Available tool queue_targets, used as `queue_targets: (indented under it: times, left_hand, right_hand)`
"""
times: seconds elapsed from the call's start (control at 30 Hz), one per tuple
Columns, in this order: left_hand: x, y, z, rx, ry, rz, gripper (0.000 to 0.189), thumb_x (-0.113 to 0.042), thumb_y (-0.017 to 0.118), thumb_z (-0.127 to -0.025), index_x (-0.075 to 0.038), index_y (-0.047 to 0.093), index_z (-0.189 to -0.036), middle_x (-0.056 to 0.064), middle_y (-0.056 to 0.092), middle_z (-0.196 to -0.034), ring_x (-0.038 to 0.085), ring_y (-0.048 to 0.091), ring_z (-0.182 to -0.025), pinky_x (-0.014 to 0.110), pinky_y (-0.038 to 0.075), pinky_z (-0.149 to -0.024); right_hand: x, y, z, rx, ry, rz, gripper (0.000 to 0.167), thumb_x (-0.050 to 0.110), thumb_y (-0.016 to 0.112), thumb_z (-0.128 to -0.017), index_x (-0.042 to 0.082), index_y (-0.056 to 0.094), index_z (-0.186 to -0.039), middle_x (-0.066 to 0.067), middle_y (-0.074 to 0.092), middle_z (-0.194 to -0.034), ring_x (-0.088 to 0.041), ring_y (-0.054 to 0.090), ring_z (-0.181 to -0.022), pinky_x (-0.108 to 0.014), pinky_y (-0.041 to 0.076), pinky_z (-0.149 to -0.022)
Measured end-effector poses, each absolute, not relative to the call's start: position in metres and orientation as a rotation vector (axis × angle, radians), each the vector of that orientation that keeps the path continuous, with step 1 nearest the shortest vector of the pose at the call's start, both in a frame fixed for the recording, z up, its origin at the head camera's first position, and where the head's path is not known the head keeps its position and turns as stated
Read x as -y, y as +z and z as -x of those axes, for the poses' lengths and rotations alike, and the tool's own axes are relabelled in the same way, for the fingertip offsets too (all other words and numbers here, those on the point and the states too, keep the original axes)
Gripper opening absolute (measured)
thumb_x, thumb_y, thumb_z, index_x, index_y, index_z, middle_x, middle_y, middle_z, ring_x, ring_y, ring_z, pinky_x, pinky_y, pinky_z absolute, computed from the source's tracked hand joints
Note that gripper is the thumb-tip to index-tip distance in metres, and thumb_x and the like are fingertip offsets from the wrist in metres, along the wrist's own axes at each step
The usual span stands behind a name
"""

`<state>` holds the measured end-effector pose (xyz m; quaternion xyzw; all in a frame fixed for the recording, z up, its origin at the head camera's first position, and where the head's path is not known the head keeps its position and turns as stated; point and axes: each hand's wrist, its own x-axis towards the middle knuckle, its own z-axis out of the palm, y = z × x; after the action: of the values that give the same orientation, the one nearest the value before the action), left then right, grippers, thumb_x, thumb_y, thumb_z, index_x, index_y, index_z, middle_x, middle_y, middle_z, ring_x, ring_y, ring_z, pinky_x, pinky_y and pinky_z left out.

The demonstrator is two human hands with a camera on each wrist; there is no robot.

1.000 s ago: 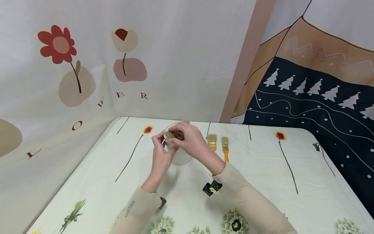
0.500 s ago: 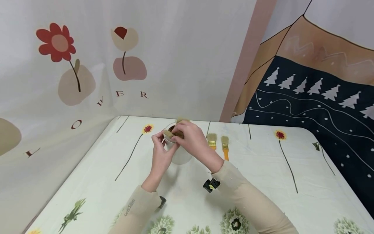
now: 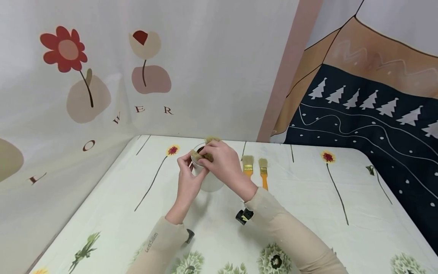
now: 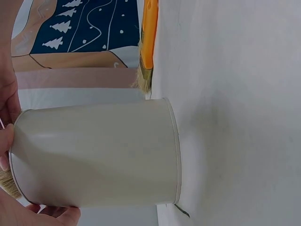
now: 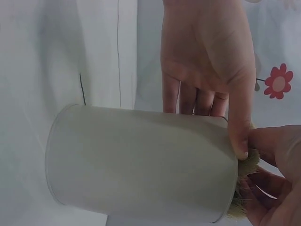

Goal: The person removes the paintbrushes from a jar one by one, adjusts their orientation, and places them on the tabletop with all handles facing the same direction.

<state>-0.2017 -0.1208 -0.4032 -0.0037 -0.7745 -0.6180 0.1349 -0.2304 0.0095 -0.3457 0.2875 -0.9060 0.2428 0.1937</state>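
The head view shows a grey-white cylindrical canister (image 3: 211, 184) upright near the far edge of the flower-printed white table (image 3: 308, 207), two orange-handled flat brushes (image 3: 263, 173) to its right, wide room toward the person. The left hand (image 3: 189, 182) grips its top; the right hand (image 3: 224, 160) pinches tan bristles (image 3: 196, 156) there. Left wrist: smooth wall, ridged base. Right wrist: bristles poke beyond the mouth.

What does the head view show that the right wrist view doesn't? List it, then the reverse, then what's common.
Head only: the wide orange-handled brush, the narrow brush and dark tree print. Right wrist only: one side of the can nearly uncovered from rim to base. Both: can, bristles at its mouth, left hand, right hand, red flower print.
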Motion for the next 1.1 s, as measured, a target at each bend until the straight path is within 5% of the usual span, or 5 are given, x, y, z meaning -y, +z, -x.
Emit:
queue_targets:
  times: [0.33, 1.1]
  left_hand:
    - [0.1204, -0.4015, 0.1998, 2.272, -1.781, -0.016, 0.075, -0.021, 0.073, -0.092, -0.003, 0.021, -0.142, 0.019, 0.029, -0.158, 0.031, 0.029, -0.151, 0.043, 0.030, -0.127]
    - [0.1202, -0.4015, 0.2003, 2.245, -1.785, -0.008, 0.077, -0.024, 0.076, -0.090, -0.003, 0.022, -0.141, 0.016, 0.032, -0.157, 0.029, 0.028, -0.152, 0.042, 0.029, -0.127]
  right_hand:
    - [-0.0136, -0.3505, 0.2319, 2.447, 0.885, -0.786, 0.011, 0.023, 0.078, -0.087, 0.017, 0.079, -0.096, 0.001, 0.073, -0.103, -0.017, 0.068, -0.097, -0.033, 0.060, -0.081]
    - [-0.0184, -0.3462, 0.2293, 2.304, 1.364, -0.805, 0.010, 0.011, 0.074, -0.089, 0.007, 0.077, -0.098, -0.008, 0.077, -0.097, -0.017, 0.076, -0.082, -0.017, 0.062, -0.072]
